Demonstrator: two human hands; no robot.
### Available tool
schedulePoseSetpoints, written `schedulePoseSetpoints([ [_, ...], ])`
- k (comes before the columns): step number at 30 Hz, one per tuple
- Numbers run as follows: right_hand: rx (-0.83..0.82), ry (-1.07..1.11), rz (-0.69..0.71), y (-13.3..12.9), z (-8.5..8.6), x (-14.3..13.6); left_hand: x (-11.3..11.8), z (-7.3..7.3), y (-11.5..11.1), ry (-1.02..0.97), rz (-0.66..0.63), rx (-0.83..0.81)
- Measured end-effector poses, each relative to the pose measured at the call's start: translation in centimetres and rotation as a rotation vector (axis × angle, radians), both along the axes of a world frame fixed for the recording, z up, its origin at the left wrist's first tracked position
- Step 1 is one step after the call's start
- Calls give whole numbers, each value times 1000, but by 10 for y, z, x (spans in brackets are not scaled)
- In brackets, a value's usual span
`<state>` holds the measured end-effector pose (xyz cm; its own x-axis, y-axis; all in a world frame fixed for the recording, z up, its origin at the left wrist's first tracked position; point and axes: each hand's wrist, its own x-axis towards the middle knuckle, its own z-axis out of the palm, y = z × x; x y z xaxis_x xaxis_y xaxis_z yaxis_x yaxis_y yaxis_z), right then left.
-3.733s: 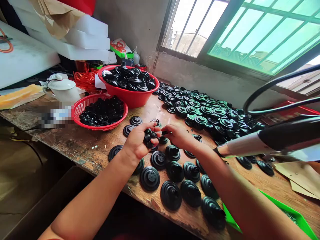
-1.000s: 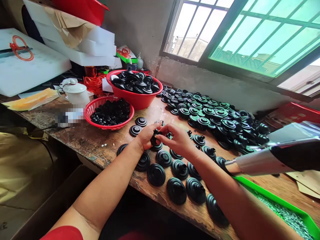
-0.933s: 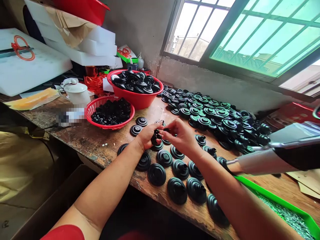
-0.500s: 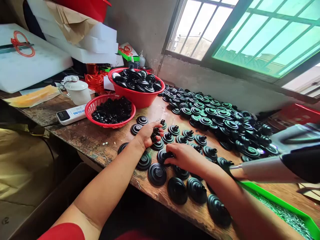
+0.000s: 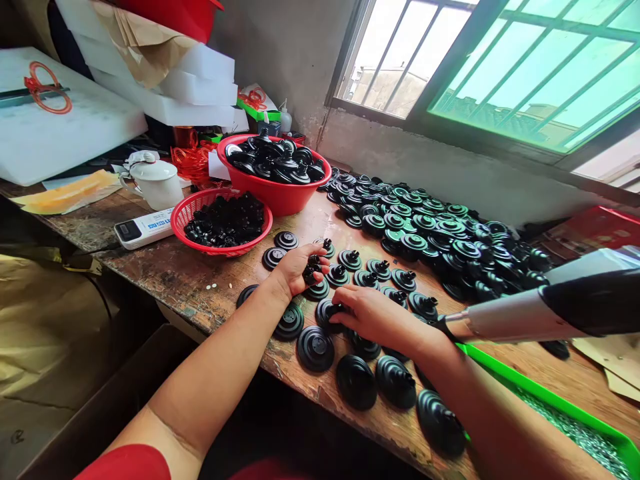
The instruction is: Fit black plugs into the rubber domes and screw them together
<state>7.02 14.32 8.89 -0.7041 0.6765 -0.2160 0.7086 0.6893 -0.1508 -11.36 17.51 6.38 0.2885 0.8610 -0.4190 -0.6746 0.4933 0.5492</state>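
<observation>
My left hand (image 5: 304, 268) is curled, palm up, around several small black plastic fittings (image 5: 311, 272). It hovers over the rows of stepped black discs. My right hand (image 5: 363, 310) has its thumb and fingers closed on a small black fitting (image 5: 338, 311) at the centre of one black disc (image 5: 325, 315); the fingers partly hide it. Some discs around the hands carry upright fittings, such as the disc (image 5: 379, 269) to the right. Others are bare, such as the disc (image 5: 315, 348) nearer the edge.
A red basket (image 5: 177, 227) of black fittings and a red basin (image 5: 285, 197) of discs stand left. A disc heap (image 5: 425, 220) lies by the window. A grey-and-black tool (image 5: 530, 313) reaches to my right forearm, above a green tray (image 5: 617, 443) of small metal pieces.
The grey-and-black tool has shifted a little and lies at a flatter angle, showing more of the green tray. Both hands stay nearly in place.
</observation>
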Motion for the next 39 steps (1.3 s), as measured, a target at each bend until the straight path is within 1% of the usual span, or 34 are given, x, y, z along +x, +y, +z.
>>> schedulePoseSetpoints([
  [7,-10,6,39,2,-1,1,0,-1,0,15,1,4],
  [13,-32,15,178,5,2,1,0,-1,1,14,-6,7],
  [16,-7,1,165,7,1,0,0,-1,1,18,0,7],
  [20,41,-10,100,9,-8,1,0,-1,1,16,-1,7],
  [24,126,-69,107,9,-15,1,0,-3,1,5,-13,14],
  [26,176,-120,122,8,-13,1,-1,-4,2,0,-19,17],
  [28,211,-122,120,9,-8,1,-1,-6,3,-4,-23,21],
  [30,243,-26,54,11,-1,0,-1,-7,3,-8,-29,28],
  [32,258,165,-74,14,6,-2,0,-8,3,-8,-36,38],
  [34,227,365,-176,19,11,-7,1,-7,3,-6,-40,50],
  [36,169,483,-186,25,11,-13,2,-6,2,-7,-48,63],
  [39,113,513,-155,34,8,-23,4,-6,0,-13,-77,139],
])
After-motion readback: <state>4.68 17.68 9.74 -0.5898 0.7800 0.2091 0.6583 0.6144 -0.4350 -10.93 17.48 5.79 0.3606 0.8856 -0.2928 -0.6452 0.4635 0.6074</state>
